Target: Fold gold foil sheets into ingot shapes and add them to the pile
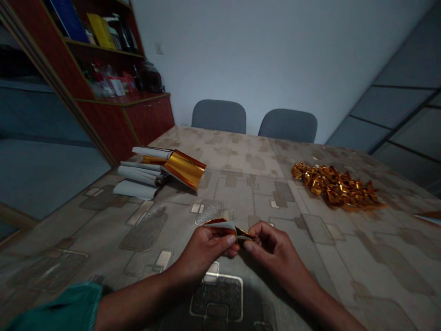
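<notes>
Here, a small folded piece of foil paper (220,224), gold on one face and white on the other, is located between the two hands, over the patterned tabletop (296,257). It is grasped from both sides: one end is pinched by the left hand (203,248) between thumb and fingers, and the other end is pinched in the same way by the right hand (275,250). Neither hand is released. A green sleeve (58,308) is worn on the left forearm.

With 12 o'clock taken as straight ahead of the hands, a heap of gold-wrapped pieces (334,186) is placed on the table at 1 o'clock. A stack of white paper sheets (138,177) is laid at 11 o'clock, with a gold foil sheet (184,169) lying against it. Two grey chairs (218,116) are set beyond the table at 12 o'clock, and a red wooden shelf cabinet (113,82) stands at 11 o'clock.
</notes>
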Demonstrator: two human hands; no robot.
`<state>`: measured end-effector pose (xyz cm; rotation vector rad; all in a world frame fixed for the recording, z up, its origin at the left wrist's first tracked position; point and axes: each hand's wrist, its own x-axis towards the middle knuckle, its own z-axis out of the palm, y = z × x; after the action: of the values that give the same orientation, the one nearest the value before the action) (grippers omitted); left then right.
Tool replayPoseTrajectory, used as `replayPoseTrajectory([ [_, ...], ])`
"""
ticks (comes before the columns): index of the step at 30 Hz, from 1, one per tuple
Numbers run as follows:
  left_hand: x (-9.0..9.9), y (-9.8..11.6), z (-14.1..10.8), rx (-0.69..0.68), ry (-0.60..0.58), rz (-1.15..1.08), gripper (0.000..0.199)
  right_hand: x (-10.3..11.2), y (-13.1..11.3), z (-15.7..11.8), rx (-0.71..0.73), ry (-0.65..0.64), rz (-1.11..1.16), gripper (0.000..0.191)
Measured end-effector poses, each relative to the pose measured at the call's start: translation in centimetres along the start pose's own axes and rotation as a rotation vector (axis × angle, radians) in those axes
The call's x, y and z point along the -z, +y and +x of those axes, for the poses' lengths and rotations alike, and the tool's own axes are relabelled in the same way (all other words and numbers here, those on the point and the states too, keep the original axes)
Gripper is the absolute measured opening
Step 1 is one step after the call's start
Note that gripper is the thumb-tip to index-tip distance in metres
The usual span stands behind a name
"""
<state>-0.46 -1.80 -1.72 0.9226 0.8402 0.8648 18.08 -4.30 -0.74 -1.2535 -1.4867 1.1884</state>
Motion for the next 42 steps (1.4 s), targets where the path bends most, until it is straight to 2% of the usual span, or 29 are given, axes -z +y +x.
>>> replayPoseTrajectory([
  [9,0.1,-0.1,0.3,-0.031,-0.02,0.026,0.032,0.1,0.0,-0.1,0.033,0.024,-0.033,0.018],
  [16,0.0,0.1,0.1,-0.045,-0.041,0.042,0.028,0.0,-0.8,0.0,0.028,-0.061,-0.017,0.02],
  [20,0.0,0.0,0.2,-0.07,-0.083,0.076,0.03,-0.3,-0.4,-0.2,0.056,-0.049,-0.071,0.018],
  [25,0.0,0.1,0.3,-0.064,-0.088,0.076,0.031,-0.4,-0.1,-0.2,0.065,-0.082,-0.04,0.017],
  [28,-0.1,0.1,0.2,-0.071,-0.092,0.081,0.031,-0.5,-0.1,-0.1,0.079,-0.056,-0.056,0.021],
  [35,0.2,-0.1,0.2,-0.043,-0.024,0.064,0.039,0.0,-0.6,-0.2,0.086,-0.136,0.035,0.029],
  [39,0.5,0.0,0.3,-0.027,-0.022,0.074,0.039,0.7,-0.3,0.0,0.098,-0.066,0.028,0.028],
  [41,0.6,0.0,0.2,-0.006,-0.06,0.049,0.039,1.3,0.0,0.2,0.147,0.043,-0.094,0.017],
  [42,0.6,0.0,0.2,0.008,-0.093,0.024,0.04,1.5,0.1,0.2,0.216,0.087,-0.197,0.012],
])
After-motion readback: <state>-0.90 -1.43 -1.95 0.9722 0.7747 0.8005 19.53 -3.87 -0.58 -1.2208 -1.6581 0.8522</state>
